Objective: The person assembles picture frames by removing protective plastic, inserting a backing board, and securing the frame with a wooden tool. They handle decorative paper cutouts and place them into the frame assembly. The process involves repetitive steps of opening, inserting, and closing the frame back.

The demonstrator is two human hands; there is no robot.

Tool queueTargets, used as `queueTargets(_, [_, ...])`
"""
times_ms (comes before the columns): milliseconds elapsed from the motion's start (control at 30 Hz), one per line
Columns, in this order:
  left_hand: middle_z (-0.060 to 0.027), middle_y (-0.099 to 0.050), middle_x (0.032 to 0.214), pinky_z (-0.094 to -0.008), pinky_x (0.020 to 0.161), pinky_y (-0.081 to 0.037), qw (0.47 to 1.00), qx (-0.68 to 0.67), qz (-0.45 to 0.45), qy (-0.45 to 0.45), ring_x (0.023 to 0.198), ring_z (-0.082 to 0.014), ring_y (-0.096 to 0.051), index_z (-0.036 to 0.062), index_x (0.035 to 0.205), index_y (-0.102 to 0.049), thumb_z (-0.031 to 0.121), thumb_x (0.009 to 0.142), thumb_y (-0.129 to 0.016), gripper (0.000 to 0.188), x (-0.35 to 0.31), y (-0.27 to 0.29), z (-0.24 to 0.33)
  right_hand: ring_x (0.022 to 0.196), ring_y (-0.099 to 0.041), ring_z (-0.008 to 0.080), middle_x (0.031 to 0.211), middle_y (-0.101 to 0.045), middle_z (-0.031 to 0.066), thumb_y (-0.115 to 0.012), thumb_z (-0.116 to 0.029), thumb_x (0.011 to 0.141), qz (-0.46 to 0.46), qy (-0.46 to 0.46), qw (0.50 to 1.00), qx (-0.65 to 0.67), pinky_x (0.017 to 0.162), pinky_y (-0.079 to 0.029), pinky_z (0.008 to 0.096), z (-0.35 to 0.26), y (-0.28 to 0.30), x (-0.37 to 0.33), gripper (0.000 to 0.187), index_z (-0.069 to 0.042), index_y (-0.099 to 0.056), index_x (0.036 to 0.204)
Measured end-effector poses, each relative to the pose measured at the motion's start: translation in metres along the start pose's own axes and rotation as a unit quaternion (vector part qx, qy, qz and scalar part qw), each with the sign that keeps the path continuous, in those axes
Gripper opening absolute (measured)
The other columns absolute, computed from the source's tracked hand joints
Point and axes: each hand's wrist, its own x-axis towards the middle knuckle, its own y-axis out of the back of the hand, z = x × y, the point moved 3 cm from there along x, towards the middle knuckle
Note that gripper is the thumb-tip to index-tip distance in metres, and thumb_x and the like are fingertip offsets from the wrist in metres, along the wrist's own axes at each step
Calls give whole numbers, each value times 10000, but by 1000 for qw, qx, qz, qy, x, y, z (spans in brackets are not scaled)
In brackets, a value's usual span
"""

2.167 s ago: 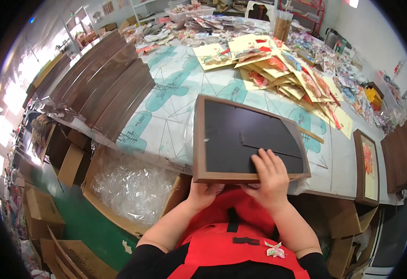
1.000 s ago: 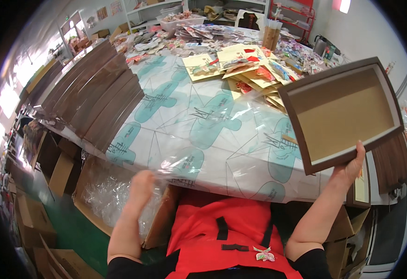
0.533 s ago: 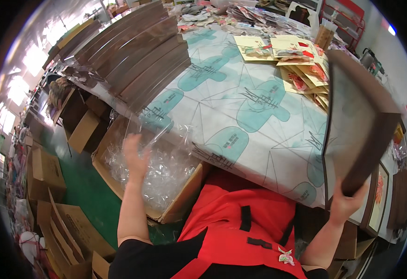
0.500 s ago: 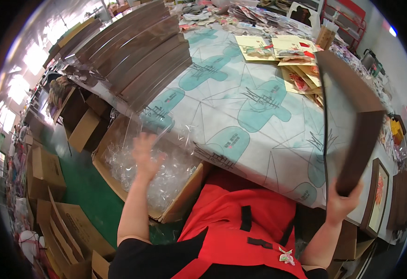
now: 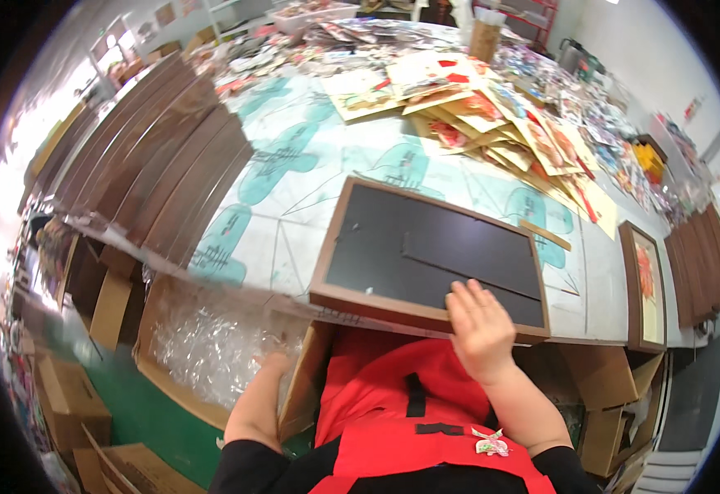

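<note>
A rectangular dark-brown wooden picture frame with a black backing panel [image 5: 376, 247] lies face down at the near edge of the table [image 5: 261, 247], its backing upward. The table's white covering has teal shapes printed with dark brush-style characters and finer small lettering. The right hand [image 5: 481, 333] lays its fingers, extended and close together, over the frame's near right edge onto the backing; the thumb is hidden, so whether they grip cannot be told. The left hand [image 5: 273, 362] reaches into an open brown cardboard box [image 5: 304, 383] at near left, amid crumpled clear plastic film [image 5: 203, 346]; its fingers are blurred, and whether they hold film cannot be told. A thin tan strip [image 5: 546, 235] lies just beyond the frame, before a heap of pale-yellow cards with red decorations [image 5: 491, 123]. Farther off, a tan cylindrical holder [image 5: 483, 41] contains upright sticks. Stacked brown frames [image 5: 162, 156] stand left; right stands a smaller brown frame with a red motif [image 5: 646, 280].
</note>
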Motion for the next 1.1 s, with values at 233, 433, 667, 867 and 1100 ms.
queueTargets(233, [-202, -554, 1263, -410, 948, -437, 987, -66, 95, -112, 1144, -346, -547, 21, 1205, -589, 314, 836, -583, 472, -61, 73, -53, 987, -641, 298, 1079, -650, 109, -598, -121, 770, -3, 15, 1000, -25, 837, -513, 395, -12, -24, -6, 250, -57, -624, 1010])
queueTargets(433, [-173, -632, 1054, -427, 765, -490, 823, -259, 479, -160, 965, -312, -612, -10, 1089, -610, 64, 875, -529, 241, -149, 129, -13, 1040, -612, 313, 1120, -626, 119, -598, -104, 759, -25, -12, 998, 60, 877, -494, 420, -9, -38, -12, 253, -61, -625, 1006])
queueTargets(667, [-180, -592, 1099, -413, 883, -450, 670, -207, 589, -402, 1025, -338, -565, -31, 1086, -601, -25, 830, -549, 261, -205, 142, 105, 825, -628, 320, 937, -657, 128, -616, 30, 762, 93, -185, 948, 241, 753, -506, 384, 65, -4, -25, 213, -52, -632, 958])
queueTargets(867, [-137, -586, 1118, -434, 918, -417, 620, -117, 482, -608, 1039, -320, -546, 10, 1101, -615, 24, 709, -708, 404, -238, 124, 213, 1076, -540, 356, 1114, -607, 183, -578, -11, 798, 57, -271, 959, 55, 927, -426, 435, 203, -22, -62, 269, -26, -604, 1066])
queueTargets(1100, [-13, -594, 910, -373, 754, -407, 604, -89, 490, -623, 849, -223, -557, 113, 963, -669, 101, 634, -765, 343, -240, 116, 261, 1047, -548, 294, 1089, -624, 98, -643, -131, 805, -58, -288, 955, -45, 851, -428, 439, 264, -69, -77, 270, -86, -594, 1067])
